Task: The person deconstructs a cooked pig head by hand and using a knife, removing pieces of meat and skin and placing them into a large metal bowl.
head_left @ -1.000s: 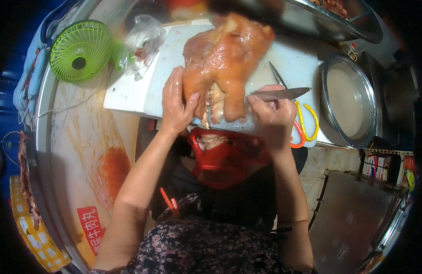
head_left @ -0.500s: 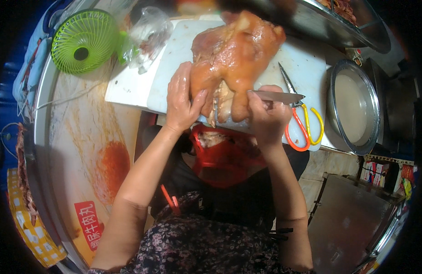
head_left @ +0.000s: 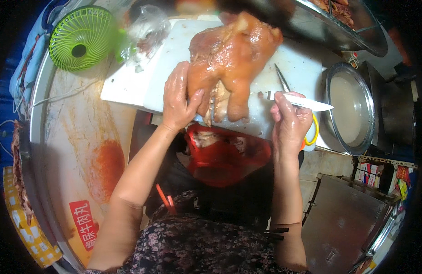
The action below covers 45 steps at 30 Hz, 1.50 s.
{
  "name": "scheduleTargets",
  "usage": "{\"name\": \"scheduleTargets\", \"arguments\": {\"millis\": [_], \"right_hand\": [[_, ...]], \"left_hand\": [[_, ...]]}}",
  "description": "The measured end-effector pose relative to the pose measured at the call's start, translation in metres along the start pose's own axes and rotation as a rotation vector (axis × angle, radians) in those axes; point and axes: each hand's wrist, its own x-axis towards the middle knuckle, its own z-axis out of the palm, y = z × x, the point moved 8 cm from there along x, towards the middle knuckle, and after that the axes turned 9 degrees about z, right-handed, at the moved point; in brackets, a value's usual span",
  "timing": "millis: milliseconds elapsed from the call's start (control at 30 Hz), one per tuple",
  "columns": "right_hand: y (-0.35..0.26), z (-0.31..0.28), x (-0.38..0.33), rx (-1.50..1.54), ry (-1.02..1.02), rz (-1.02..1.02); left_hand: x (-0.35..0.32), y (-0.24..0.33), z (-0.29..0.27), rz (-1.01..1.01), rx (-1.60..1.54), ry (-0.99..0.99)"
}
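A glossy brown cooked pig's head (head_left: 229, 59) lies on the white cutting board (head_left: 170, 50), its split lower part with pale bone toward me. My left hand (head_left: 178, 98) rests against its left side, fingers straight and thumb apart. To the right of the meat, my right hand (head_left: 291, 118) is closed around a small knife (head_left: 318, 105), whose blade points right. Scissors (head_left: 280, 76) with orange and yellow handles lie on the board, partly hidden behind that hand.
A metal basin (head_left: 350, 107) of cloudy liquid stands right of the board. Below the board's near edge is a red bag (head_left: 224, 160) with pale scraps. A green fan (head_left: 81, 39) and a clear plastic bag (head_left: 149, 29) are at the far left; a metal tray (head_left: 352, 32) holds meat at the far right.
My right hand has moved right, away from the meat, carrying the knife, and its blade has tilted to catch the light. My left hand stays against the meat.
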Motion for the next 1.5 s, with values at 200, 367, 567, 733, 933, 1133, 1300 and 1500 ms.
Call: {"name": "scheduleTargets", "arguments": {"millis": [200,367,567,733,933,1133,1300,1500], "right_hand": [[-0.042,-0.02,-0.003,0.135,0.023,-0.013],[-0.157,-0.079,0.007,-0.348,0.29,-0.494],[-0.098,-0.049,0.011,-1.161,0.145,-0.29],[-0.013,0.071,-0.043,-1.336,-0.528,-0.508],[0.002,0.093,-0.042,-1.776,-0.494,-0.659],[0.002,0.09,-0.052,-1.84,-0.501,-0.693],[0.004,0.095,-0.055,-1.922,-0.525,-0.693],[0.002,0.108,-0.053,-1.911,-0.559,-0.648]], "left_hand": [[0.0,-0.001,0.001,-0.002,-0.023,0.031],[0.0,0.0,-0.001,0.009,-0.011,0.041],[0.003,0.002,0.001,0.015,-0.002,0.036],[-0.002,-0.001,-0.002,0.007,-0.003,0.05],[-0.001,0.0,0.001,0.002,-0.011,0.028],[-0.001,-0.001,-0.002,0.012,-0.019,0.05],[0.0,0.0,-0.003,-0.001,-0.03,0.043],[0.002,0.001,-0.005,0.019,-0.054,0.083]]}}
